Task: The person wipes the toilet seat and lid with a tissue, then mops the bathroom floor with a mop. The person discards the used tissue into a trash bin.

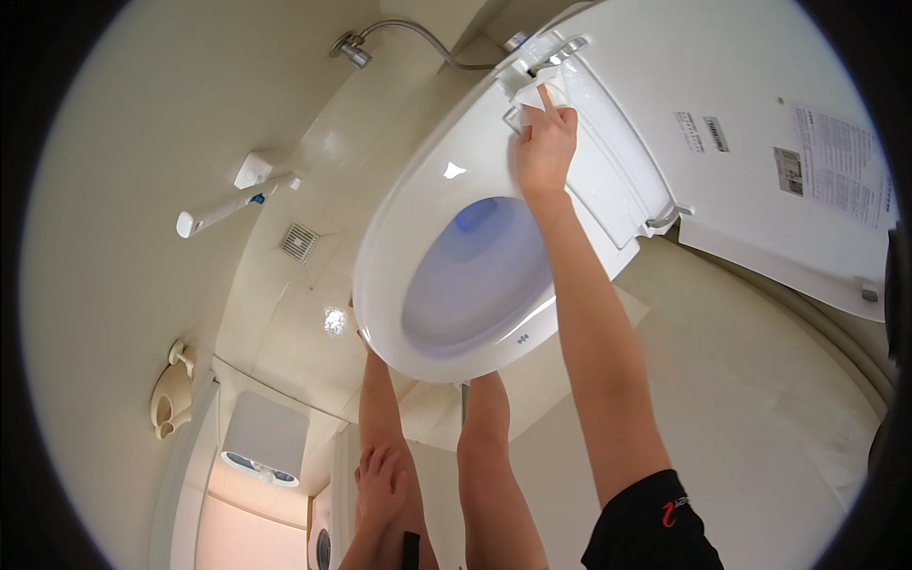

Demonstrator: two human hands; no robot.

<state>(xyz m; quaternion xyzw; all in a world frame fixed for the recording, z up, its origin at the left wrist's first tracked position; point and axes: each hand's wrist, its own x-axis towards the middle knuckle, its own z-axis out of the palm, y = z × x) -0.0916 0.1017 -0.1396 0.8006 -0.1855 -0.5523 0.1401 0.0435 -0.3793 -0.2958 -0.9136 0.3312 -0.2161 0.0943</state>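
My right hand [547,153] presses a crumpled white tissue or wipe [539,94] against the rear deck of a white ceramic toilet [420,214], close to a chrome hinge [566,51]. The index finger lies stretched along the tissue. Below my forearm is the bowl opening [474,285], its inside tinted bluish. At the right the white lid [741,64] stands raised and bears printed labels [837,164]. A second chrome hinge [670,216] shows at the lid's lower corner. My left hand [381,481] rests on my leg with fingers slightly apart, holding nothing.
A braided hose [427,34] runs from a wall valve [353,51] behind the toilet. On the left wall are a white brush-like tool on a holder [228,206] and a beige holder [171,402]. A floor drain [299,242] and a grey tissue dispenser [267,431] also show.
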